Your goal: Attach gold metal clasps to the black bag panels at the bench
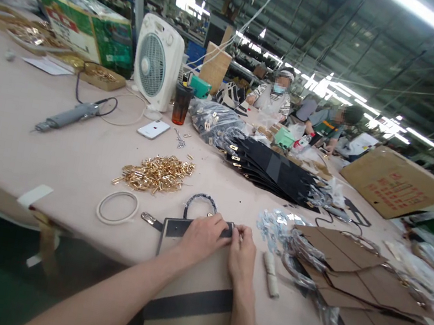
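A beige bag panel [191, 306] with dark stripes lies in front of me and hangs over the table edge. From its far edge stick out a dark handle loop [199, 197], which looks wrapped in film, and a short strap with a metal clasp [149, 220]. My left hand [206, 237] presses curled fingers over the dark band at that far edge. At the panel's far right corner, my right hand [243, 251] pinches the edge with thumb and fingers. Whether a small part sits under the fingertips is hidden.
A tape roll [99, 203] and a pile of gold metal pieces [162, 174] lie left. Beyond are an electric screwdriver [67, 116], phone [153, 129], drink cup [181, 103] and fan [157, 62]. Black bag pieces [278, 170] and brown ones [372, 285] are stacked right. Two people work farther back.
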Demonstrator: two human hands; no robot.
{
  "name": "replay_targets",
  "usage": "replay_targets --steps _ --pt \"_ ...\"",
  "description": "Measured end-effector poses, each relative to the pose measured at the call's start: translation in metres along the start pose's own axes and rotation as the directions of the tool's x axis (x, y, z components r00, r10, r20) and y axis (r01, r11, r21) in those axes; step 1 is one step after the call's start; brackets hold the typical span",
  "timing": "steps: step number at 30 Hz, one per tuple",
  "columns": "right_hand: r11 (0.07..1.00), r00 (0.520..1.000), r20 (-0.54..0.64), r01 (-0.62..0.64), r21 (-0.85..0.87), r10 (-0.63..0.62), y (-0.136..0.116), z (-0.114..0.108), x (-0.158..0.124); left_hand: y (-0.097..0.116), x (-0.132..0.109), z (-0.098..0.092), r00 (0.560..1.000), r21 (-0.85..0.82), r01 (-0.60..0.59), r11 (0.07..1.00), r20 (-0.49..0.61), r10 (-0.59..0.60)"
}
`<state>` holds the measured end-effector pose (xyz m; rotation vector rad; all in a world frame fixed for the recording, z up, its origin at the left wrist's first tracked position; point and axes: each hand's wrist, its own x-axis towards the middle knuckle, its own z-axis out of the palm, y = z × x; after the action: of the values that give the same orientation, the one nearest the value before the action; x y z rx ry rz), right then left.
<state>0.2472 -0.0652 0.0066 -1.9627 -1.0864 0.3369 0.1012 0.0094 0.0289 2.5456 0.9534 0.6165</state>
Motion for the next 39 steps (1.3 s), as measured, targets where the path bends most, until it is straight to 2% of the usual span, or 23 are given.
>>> replay_targets --steps 2,3,5,6,8,11,14,20,24,29,35,39 --pt "0.988 0.994 -0.11 -0.002 -0.157 -0.015 -0.004 -0.008 0.0 0.001 0.001 0.0 1.0 0.016 -0.005 1.0 0.013 0.005" --pt "0.984 0.984 -0.171 0.01 -0.177 -0.041 -0.004 -0.013 0.001 0.002 0.001 0.0 1.0 0.025 -0.01 1.0 0.023 0.01" --pt "0.992 0.965 -0.244 0.068 -0.108 -0.093 -0.001 -0.023 0.005 0.004 0.002 0.001 0.999 0.041 -0.02 0.999 0.04 0.019" --pt "0.995 0.966 -0.239 0.095 -0.035 -0.101 0.002 -0.027 0.007 0.006 0.003 0.002 0.999 0.048 -0.024 0.999 0.044 0.022" --pt "0.985 0.986 -0.152 0.086 0.151 -0.063 0.008 -0.029 0.011 0.008 0.004 0.004 0.999 0.061 -0.03 0.998 0.045 0.027" --pt "0.909 0.998 0.022 -0.063 0.411 0.059 0.019 -0.021 0.013 0.009 0.005 0.006 0.998 0.1 -0.05 0.994 0.045 0.046" --pt "0.835 0.987 0.083 -0.162 0.527 0.139 0.027 -0.009 0.011 0.009 0.005 0.01 0.997 0.143 -0.076 0.987 0.045 0.07" --pt "0.817 0.984 0.071 -0.176 0.549 0.165 0.03 -0.005 0.01 0.01 0.006 0.011 0.997 0.138 -0.055 0.989 0.059 0.047" --pt "0.824 0.988 0.072 -0.155 0.545 0.138 0.029 -0.006 0.009 0.012 0.008 0.008 0.996 0.118 -0.039 0.992 0.088 0.029" --pt "0.817 0.987 0.107 -0.162 0.553 0.123 0.028 -0.006 0.008 0.012 0.009 0.008 0.996 0.107 -0.038 0.994 0.085 0.029" --pt "0.763 0.971 0.191 -0.23 0.604 0.142 0.027 -0.012 0.006 0.007 0.008 0.008 0.996 0.065 -0.019 0.998 0.084 0.013" --pt "0.831 0.963 0.245 -0.224 0.509 0.11 0.027 -0.015 0.006 0.005 0.008 0.01 0.996 0.054 -0.012 0.998 0.083 0.007"
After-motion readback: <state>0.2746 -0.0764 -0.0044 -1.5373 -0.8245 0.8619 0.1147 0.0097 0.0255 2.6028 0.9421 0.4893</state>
